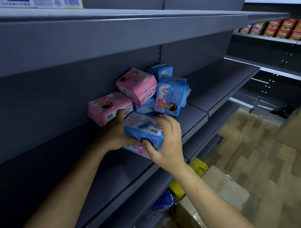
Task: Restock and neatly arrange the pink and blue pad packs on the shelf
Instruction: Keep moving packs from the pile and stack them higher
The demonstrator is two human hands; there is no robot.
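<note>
pink packs (136,85) | blue packs (168,95), cartoon print | grey shelf (195,114)

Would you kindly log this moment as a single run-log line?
left hand, right hand: grip blue pad pack | shelf: pink packs, blue packs piled untidily behind | arranging: not yet done

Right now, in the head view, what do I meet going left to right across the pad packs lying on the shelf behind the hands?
In order: lower pink pack → tilted pink pack → upright blue pack. Left out for overlap: rear blue pack, blue pack underneath.
</note>
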